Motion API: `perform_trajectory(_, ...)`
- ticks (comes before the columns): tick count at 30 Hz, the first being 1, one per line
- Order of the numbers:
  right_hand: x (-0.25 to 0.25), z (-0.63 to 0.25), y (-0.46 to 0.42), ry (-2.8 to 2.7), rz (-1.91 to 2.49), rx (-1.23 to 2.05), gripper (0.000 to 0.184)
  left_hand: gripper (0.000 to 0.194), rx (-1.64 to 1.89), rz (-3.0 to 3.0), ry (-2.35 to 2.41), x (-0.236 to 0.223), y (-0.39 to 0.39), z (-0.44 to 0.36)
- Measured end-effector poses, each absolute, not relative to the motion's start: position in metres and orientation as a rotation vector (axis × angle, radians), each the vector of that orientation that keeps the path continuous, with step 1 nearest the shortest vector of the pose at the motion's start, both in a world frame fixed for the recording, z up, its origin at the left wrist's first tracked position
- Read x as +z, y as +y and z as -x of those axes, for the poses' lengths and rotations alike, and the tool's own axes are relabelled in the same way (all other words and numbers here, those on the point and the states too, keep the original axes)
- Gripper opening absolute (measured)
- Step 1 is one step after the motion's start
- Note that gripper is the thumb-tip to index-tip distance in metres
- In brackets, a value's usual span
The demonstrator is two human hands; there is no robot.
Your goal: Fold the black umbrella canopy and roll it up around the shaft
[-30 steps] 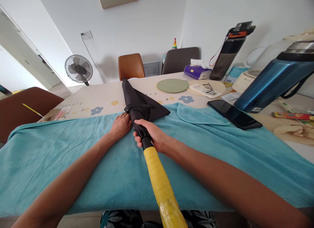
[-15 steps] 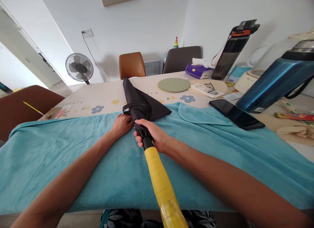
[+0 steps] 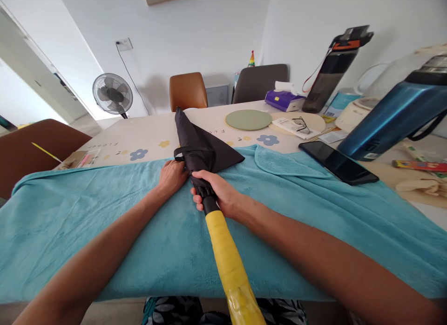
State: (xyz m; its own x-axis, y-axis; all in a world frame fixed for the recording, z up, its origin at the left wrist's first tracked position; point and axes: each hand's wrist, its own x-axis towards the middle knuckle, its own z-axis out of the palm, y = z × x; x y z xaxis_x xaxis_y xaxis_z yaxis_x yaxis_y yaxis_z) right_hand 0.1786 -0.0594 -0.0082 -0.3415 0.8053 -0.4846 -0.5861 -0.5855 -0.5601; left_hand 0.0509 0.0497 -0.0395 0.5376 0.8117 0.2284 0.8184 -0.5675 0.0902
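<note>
A folded black umbrella (image 3: 195, 143) with a yellow-wrapped handle (image 3: 228, 260) lies lengthwise over a teal towel (image 3: 139, 236), its tip pointing away from me. One loose flap of its canopy spreads to the right. My right hand (image 3: 218, 190) is wrapped round the lower end of the canopy, just above the handle, thumb on top. On the umbrella's left side, my left hand (image 3: 172, 176) rests low against the fabric beneath the loop of the strap (image 3: 179, 152). Its fingers are bent in at the umbrella, with their tips hidden.
A phone (image 3: 338, 162) lies on the towel's right part. Beyond it stand a blue bottle (image 3: 387, 115) and a dark bottle (image 3: 328, 73). Glasses (image 3: 301, 125), a green round mat (image 3: 247, 119) and a purple tissue pack (image 3: 283, 100) are on the table (image 3: 153, 129).
The view has shifted very slightly. Both hands and the umbrella keep practically the same position.
</note>
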Motion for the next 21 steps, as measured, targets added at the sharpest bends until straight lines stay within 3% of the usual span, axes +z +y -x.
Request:
perform_trajectory(9, -0.016, -0.176, -0.059, -0.389, 0.996, 2.007, 0.024, 0.026, -0.384, 2.613, -1.556, -0.040, 0.056, -0.048)
perform_trajectory(21, -0.014, -0.174, -0.062, -0.402, 1.082, 2.031, 0.024, 0.036, -1.004, 2.665, -1.449, -0.044, 0.060, -0.042)
